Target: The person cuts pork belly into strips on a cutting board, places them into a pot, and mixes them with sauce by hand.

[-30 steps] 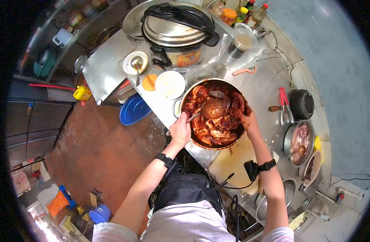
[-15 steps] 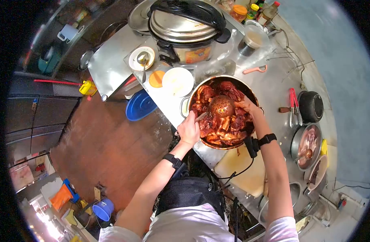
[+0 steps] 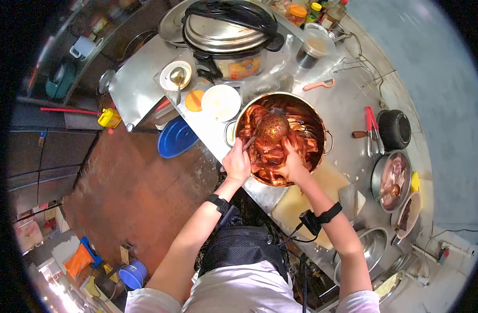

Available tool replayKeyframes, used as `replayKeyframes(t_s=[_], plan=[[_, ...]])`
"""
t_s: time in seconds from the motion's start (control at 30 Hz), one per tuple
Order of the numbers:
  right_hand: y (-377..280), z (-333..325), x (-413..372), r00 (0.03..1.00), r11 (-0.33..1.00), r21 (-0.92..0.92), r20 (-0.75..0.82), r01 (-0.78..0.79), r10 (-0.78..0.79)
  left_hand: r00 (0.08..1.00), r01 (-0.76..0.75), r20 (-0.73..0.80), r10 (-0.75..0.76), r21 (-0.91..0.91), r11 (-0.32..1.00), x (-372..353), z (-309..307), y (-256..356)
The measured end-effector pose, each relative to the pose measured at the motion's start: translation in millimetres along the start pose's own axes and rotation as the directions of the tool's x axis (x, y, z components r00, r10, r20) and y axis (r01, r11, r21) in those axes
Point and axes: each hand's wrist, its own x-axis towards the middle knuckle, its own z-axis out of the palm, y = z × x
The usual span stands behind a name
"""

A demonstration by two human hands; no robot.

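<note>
A large metal pot [image 3: 323,117] stands on the counter, filled with pieces of raw meat [image 3: 270,156] coated in dark red sauce. My left hand [image 3: 236,164] is closed around the handle of a ladle [image 3: 273,127] at the pot's near left rim. The ladle's rounded, sauce-smeared bowl lies on the meat. My right hand [image 3: 292,166] reaches into the pot with its fingers curled into the meat, their tips partly hidden by sauce and pieces. Along the right side, some of the pot's sauce-streaked inner wall shows.
Behind the pot stand a pressure cooker [image 3: 228,39], a white bowl [image 3: 221,103] and a bowl with a spoon [image 3: 175,76]. To the right are a peeler [image 3: 319,84], red-handled tongs [image 3: 372,130], a black pot [image 3: 394,130] and a basin of meat [image 3: 377,180]. A cutting board [image 3: 312,201] lies nearer.
My right hand has moved from the pot's right side toward its near middle, drawing meat with it. The ladle's bowl has shifted slightly left and up; more inner wall shows at right.
</note>
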Motion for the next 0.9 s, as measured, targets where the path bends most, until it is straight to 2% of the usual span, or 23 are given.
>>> replayKeyframes(t_s=[0.03, 0.07, 0.1, 0.13, 0.17, 0.2, 0.23, 0.27, 0.3, 0.37, 0.4, 0.43, 0.47, 0.6, 0.63, 0.67, 0.7, 0.77, 0.8, 0.9], plan=[[11, -15, 12, 0.995, 0.996, -0.054, -0.052, 0.078, -0.08, 1.0, 0.0, 0.001, 0.0, -0.001, 1.0, 0, 1, -1], [13, 0, -3, 0.995, 0.995, -0.054, -0.053, 0.078, -0.081, 1.0, -0.013, -0.017, 0.013, -0.019, 1.0, -1, 3, -3], [17, 14, -21, 0.96, 0.923, -0.342, -0.147, 0.177, -0.239, 0.999, -0.026, -0.035, 0.024, -0.037, 0.999, -1, 4, -4], [18, 24, -33, 0.894, 0.763, -0.608, -0.187, 0.221, -0.408, 0.999, -0.024, -0.035, 0.023, -0.038, 0.999, 0, 2, -3], [18, 17, -34, 0.893, 0.762, -0.609, -0.189, 0.219, -0.408, 0.999, -0.027, -0.028, 0.026, -0.033, 0.999, 0, 1, -1], [16, 5, -33, 0.855, 0.382, -0.913, -0.078, 0.146, -0.513, 0.999, -0.031, -0.021, 0.03, -0.029, 0.999, 0, -1, 0], [16, -2, -33, 0.831, -0.088, -0.996, 0.072, 0.028, -0.552, 0.999, -0.03, -0.019, 0.029, -0.031, 0.999, 0, 0, 0], [9, 21, -49, 0.858, 0.376, -0.891, 0.028, 0.254, -0.513, 0.999, -0.036, -0.029, 0.035, -0.056, 0.998, 1, 1, -1], [4, 25, -52, 0.858, 0.374, -0.893, 0.028, 0.252, -0.512, 0.998, -0.042, -0.04, 0.039, -0.082, 0.996, 1, 1, -2], [-5, 30, -59, 0.887, -0.069, -0.997, 0.064, 0.037, -0.457, 0.999, -0.027, -0.029, 0.025, -0.071, 0.997, 0, 1, -2], [-9, 32, -66, 0.888, -0.071, -0.997, 0.065, 0.037, -0.455, 1.0, -0.015, -0.018, 0.014, -0.058, 0.998, 0, 1, -2], [-14, 37, -76, 0.921, -0.517, -0.856, 0.212, 0.013, -0.327, 1.0, -0.012, -0.019, 0.011, -0.058, 0.998, 1, 1, -3], [-18, 39, -81, 0.948, -0.85, -0.526, 0.283, 0.029, -0.143, 1.0, -0.019, -0.014, 0.018, -0.069, 0.997, 1, 2, -3], [-13, 18, -62, 0.908, -0.893, -0.444, 0.397, 0.066, -0.131, 1.0, -0.009, -0.006, 0.009, -0.05, 0.999, 0, -2, 1], [-12, 26, -60, 0.901, -0.664, -0.746, 0.32, 0.049, -0.293, 1.0, -0.009, -0.004, 0.009, -0.048, 0.999, 1, -2, 0], [-11, 32, -59, 0.891, -0.337, -0.941, 0.185, 0.039, -0.413, 1.0, -0.009, 0.004, 0.009, -0.051, 0.999, 1, -2, 0], [-11, 35, -60, 0.892, -0.334, -0.942, 0.183, 0.038, -0.414, 1.0, -0.01, 0.012, 0.01, -0.056, 0.998, 1, -2, 0], [-13, 44, -66, 0.939, -0.524, -0.849, 0.129, -0.062, -0.32, 1.0, -0.011, 0.016, 0.012, -0.061, 0.998, 0, -4, 1], [-20, 52, -75, 0.965, -0.649, -0.76, 0.194, 0.034, -0.176, 1.0, -0.012, 0.014, 0.013, -0.067, 0.998, 0, -4, 2], [2, 17, -57, 0.962, -0.636, -0.769, 0.126, -0.059, -0.242, 0.998, -0.065, -0.002, 0.065, -0.062, 0.996, 0, -5, 0]])
